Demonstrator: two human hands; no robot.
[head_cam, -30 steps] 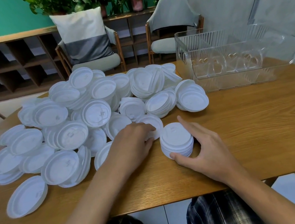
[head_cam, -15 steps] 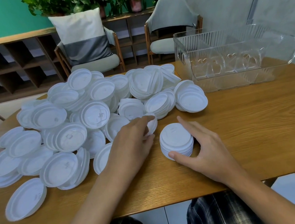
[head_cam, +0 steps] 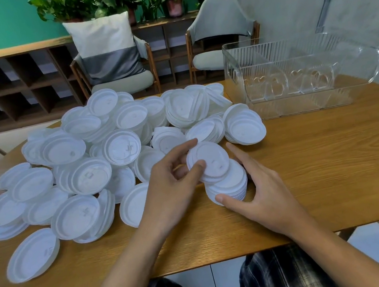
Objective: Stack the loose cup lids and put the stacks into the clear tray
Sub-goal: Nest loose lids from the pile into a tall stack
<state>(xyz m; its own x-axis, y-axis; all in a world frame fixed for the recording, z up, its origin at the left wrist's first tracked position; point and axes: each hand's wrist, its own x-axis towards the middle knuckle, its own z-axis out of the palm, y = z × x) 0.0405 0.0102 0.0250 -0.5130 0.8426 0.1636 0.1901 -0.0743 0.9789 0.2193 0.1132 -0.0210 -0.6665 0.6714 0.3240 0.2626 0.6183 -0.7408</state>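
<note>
A person's left hand (head_cam: pixel 172 182) pinches 1 lid (head_cam: pixel 210 158) between thumb and fingers and holds it tilted just above the stack (head_cam: pixel 231 186) on the table (head_cam: pixel 332 159). The right hand (head_cam: pixel 264 196) cups that stack, thumb at its near edge and forefinger along its far side. Half a second earlier the left hand was down at the edge of the pile (head_cam: pixel 88 157), fingers on a lid there; it has since lifted that lid clear and carried it across to the stack, which has stayed put under the right hand's grip. The lid looks about to be seated, which would make the stack 1 lid taller. The task appears to be at an early stage: most lids lie loose or in leaning clumps across the left of the table, and the tray (head_cam: pixel 299 103), at the far right and well apart from both hands, shows no lids inside.
</note>
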